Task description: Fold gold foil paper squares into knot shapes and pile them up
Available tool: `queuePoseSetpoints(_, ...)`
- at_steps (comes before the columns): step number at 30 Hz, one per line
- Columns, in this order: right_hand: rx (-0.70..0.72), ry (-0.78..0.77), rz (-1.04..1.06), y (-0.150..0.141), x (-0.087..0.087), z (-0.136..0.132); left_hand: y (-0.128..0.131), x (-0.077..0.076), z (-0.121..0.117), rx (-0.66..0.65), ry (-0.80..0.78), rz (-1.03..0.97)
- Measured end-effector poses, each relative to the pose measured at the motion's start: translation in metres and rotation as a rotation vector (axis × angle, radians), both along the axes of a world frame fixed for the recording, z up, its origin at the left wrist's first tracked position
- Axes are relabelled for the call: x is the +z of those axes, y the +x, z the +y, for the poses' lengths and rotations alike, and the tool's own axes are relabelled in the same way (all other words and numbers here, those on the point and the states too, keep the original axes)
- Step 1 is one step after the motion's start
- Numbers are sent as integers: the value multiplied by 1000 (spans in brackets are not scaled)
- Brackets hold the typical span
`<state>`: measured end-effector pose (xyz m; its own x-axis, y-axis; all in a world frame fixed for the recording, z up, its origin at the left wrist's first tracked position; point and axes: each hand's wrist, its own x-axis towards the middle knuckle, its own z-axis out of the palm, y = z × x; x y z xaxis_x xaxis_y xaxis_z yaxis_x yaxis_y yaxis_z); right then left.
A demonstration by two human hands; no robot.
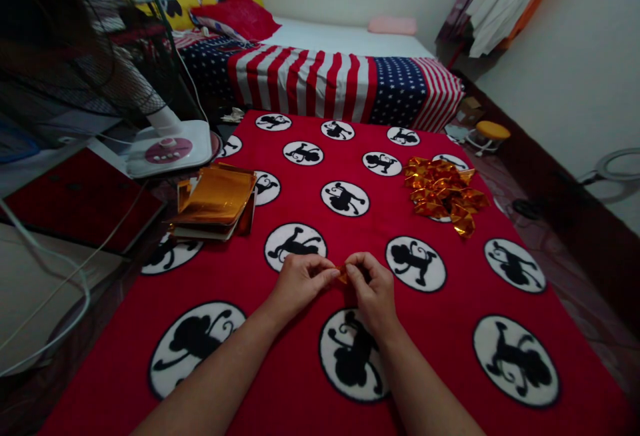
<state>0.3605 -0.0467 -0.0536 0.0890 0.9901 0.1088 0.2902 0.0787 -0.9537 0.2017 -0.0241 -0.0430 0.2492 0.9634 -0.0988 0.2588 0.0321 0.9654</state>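
We hold one small orange foil piece [342, 276] at the fingertips, with both hands in a fine pinch. The left hand [296, 284] has thumb and forefinger pressed together at the left edge of the piece; the right hand [376, 291] pinches it from the right, with its thumb towards us. The fingertips hide most of the piece, so we cannot tell its full shape. We judge the step in hand to be fine shaping or creasing of foil, with neither hand carrying load. From this grip, any further move calls for light, even pressure, one side steadied while the other works, since thin foil would probably crumple or tear under a hard pull. The piece sits just above the surface [435, 329], midway between the two forearms. Beyond the left hand, towards the left edge, lies a stack [220, 193] of flat gold sheets, its layers unevenly aligned. Beyond the right hand, a cluster [440, 189] of folded foil shapes rests near the right edge. Both groups lie well apart from the hands.
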Motion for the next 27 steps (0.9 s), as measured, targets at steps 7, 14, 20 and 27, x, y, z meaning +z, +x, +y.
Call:
queuePoseSetpoints(7,-75,22,-87,-4,-4,-2,3,-4,-5,-25,24,4)
queuePoseSetpoints(14,-15,52,-187,-1,-3,-2,1,6,-6,-129,271,281)
queuePoseSetpoints(20,68,133,-259,-3,0,-4,-1,0,-1,-181,232,254)
queuePoseSetpoints(27,54,45,207,-3,5,-5,-8,-11,-3,52,264,-19)
